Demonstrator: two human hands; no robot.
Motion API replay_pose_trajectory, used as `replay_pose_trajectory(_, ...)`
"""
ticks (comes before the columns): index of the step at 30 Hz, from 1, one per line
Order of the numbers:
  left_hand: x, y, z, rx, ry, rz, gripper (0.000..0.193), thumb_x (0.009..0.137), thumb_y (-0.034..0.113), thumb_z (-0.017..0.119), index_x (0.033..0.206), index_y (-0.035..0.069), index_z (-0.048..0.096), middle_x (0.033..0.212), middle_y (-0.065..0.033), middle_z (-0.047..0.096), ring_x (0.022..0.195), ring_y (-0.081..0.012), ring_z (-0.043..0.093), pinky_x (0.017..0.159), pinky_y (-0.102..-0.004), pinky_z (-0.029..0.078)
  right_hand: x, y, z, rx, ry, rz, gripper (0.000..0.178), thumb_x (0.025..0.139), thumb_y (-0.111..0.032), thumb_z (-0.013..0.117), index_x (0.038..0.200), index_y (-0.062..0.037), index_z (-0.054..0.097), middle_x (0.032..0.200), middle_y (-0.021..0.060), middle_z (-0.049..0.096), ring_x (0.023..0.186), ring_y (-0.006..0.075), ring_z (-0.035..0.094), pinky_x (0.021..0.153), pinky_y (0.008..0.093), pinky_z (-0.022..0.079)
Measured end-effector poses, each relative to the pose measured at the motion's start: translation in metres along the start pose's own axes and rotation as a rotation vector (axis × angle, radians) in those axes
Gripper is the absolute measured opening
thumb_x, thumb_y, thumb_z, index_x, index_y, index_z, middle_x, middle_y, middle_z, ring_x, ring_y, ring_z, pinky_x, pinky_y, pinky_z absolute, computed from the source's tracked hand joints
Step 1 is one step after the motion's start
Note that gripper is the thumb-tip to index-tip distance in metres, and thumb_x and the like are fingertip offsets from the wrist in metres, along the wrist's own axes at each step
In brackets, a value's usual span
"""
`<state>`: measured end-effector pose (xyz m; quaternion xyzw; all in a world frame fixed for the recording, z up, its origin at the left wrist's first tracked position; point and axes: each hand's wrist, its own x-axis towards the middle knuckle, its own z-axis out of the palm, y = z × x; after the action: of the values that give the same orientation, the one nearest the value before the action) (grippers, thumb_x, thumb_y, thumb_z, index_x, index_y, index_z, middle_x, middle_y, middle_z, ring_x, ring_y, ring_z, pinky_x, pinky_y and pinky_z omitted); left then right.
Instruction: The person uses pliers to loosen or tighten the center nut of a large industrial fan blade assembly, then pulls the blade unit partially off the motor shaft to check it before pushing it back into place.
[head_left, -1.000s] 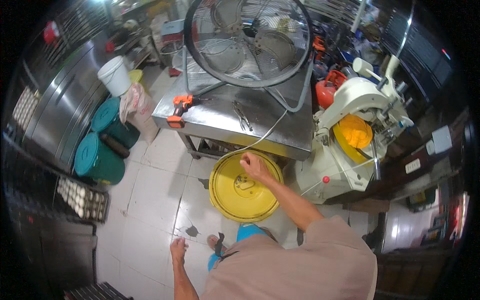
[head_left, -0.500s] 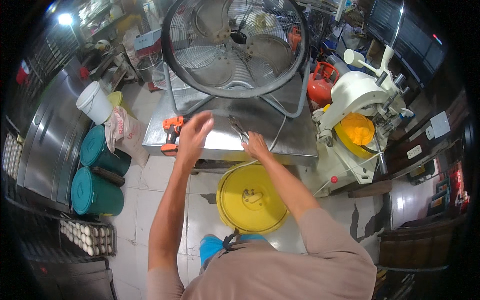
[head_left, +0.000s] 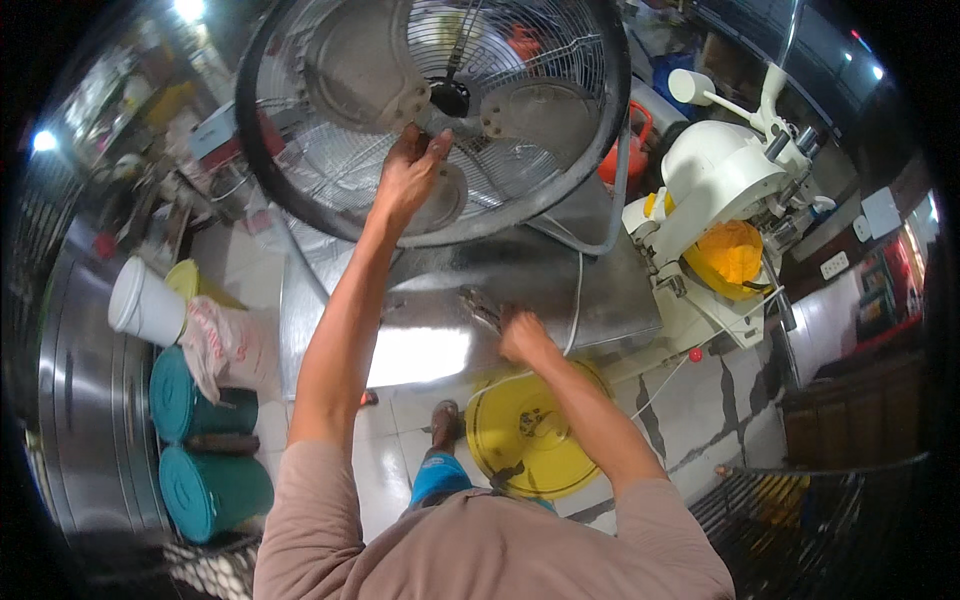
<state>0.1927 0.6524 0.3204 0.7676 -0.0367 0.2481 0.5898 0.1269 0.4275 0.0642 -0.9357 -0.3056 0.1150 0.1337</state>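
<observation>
A large round fan (head_left: 440, 215) with a black rim and dusty grey metal blades (head_left: 540, 120) stands tilted on the steel table (head_left: 430, 270). My left hand (head_left: 413, 172) reaches into it, its bent fingers closed beside the black hub (head_left: 450, 97) at a blade's root. What they grip there, if anything, is hidden. Low over the table's front part, my right hand (head_left: 525, 335) is closed round the handles of metal pliers (head_left: 480, 306), whose jaws point away from me to the left. A pale cord (head_left: 577, 310) runs down from the fan past my right hand.
A yellow round lid (head_left: 530, 430) lies below the table's front edge. To the right stands a white mixer (head_left: 715, 165) with orange stuff in its bowl (head_left: 728, 255). Teal bins (head_left: 215, 490), a sack (head_left: 235, 345) and a white bucket (head_left: 147, 300) line the left.
My left hand has moved up and forward from above the table into the fan. My right hand keeps the pliers. The view has shifted, and my left arm now covers where the orange drill lay.
</observation>
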Motion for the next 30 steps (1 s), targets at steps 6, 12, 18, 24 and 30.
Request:
replay_pose_trajectory(6, 0.02, -0.02, -0.008, -0.281, -0.152, -0.039, 0.026, 0.092, 0.022, 0.073, 0.083, 0.002, 0.06, 0.07, 0.0049, 0.048, 0.064, -0.0067, 0.04, 0.057, -0.0258, 0.033, -0.012, -0.04, -0.063, 0.088, -0.133, 0.323, 0.044, 0.069, -0.012, 0.06, 0.108, 0.0082, 0.064, 0.103, 0.0315, 0.066, 0.103, 0.0463, 0.063, 0.094, 0.0497, 0.049)
replay_pose_trajectory(12, 0.018, -0.021, -0.016, -0.396, -0.211, -0.101, 0.024, 0.097, 0.025, 0.066, 0.106, 0.003, 0.066, 0.086, 0.0002, 0.063, 0.075, -0.0069, 0.054, 0.067, -0.0238, 0.043, -0.024, -0.048, -0.066, 0.354, 0.134, 0.585, 0.048, 0.074, -0.017, 0.066, 0.116, 0.0042, 0.061, 0.099, 0.0263, 0.068, 0.097, 0.0411, 0.066, 0.089, 0.0463, 0.051)
replay_pose_trajectory(18, 0.021, -0.018, -0.02, -0.636, -0.269, -0.167, 0.044, 0.105, 0.038, 0.048, 0.128, 0.004, 0.063, 0.109, -0.005, 0.07, 0.093, -0.0105, 0.064, 0.083, -0.0268, 0.051, -0.017, -0.096, -0.126, 0.773, 0.64, 0.158, 0.038, 0.097, -0.032, 0.056, 0.117, 0.0008, 0.054, 0.077, 0.0143, 0.057, 0.069, 0.026, 0.057, 0.069, 0.0379, 0.048)
replay_pose_trajectory(24, 0.023, -0.021, -0.026, -0.6, -0.275, -0.24, 0.046, 0.105, 0.041, 0.046, 0.125, 0.003, 0.064, 0.103, -0.0048, 0.07, 0.091, -0.0113, 0.063, 0.083, -0.0275, 0.05, 0.014, -0.11, -0.165, 0.692, 0.865, -0.263, 0.04, 0.104, -0.037, 0.046, 0.119, -0.0003, 0.053, 0.076, 0.0093, 0.059, 0.063, 0.0219, 0.061, 0.062, 0.0353, 0.052)
replay_pose_trajectory(30, 0.024, -0.022, -0.021, -0.575, -0.275, -0.186, 0.046, 0.106, 0.039, 0.044, 0.124, 0.002, 0.064, 0.109, -0.0057, 0.069, 0.1, -0.0137, 0.061, 0.091, -0.0294, 0.047, 0.058, -0.102, -0.188, 0.471, 0.972, -0.37, 0.043, 0.103, -0.039, 0.047, 0.115, 0.0017, 0.055, 0.081, 0.0155, 0.064, 0.068, 0.0358, 0.066, 0.063, 0.0415, 0.053)
